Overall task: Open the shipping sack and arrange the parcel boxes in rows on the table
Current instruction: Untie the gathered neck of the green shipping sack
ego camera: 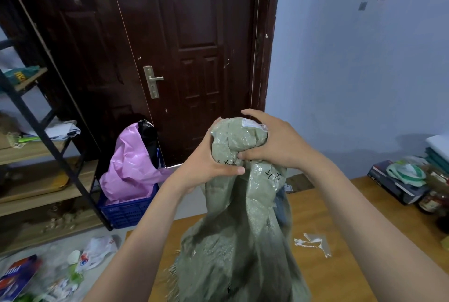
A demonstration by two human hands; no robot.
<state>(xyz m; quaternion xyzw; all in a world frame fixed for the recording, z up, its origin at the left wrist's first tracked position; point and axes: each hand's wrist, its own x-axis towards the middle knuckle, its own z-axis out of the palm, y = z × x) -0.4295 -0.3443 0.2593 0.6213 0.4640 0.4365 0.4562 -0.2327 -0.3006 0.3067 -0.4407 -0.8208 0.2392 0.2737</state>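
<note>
The wooden table (pixel 323 216) is draped by the green woven sack (pixel 233 241) at 6 o'clock; its bunched top is lifted to centre, clutched by the right hand (pixel 272 146) at 3 o'clock and the left hand (pixel 206 163) at 9 o'clock, fingers curled tight

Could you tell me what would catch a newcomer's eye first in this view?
First, the grey-green woven sack in the centre foreground, held up over the wooden table, its bunched top gripped by the left hand and the right hand. Behind it stands a dark brown door. At its foot, on the left, pink plastic spills from a blue crate.
</note>
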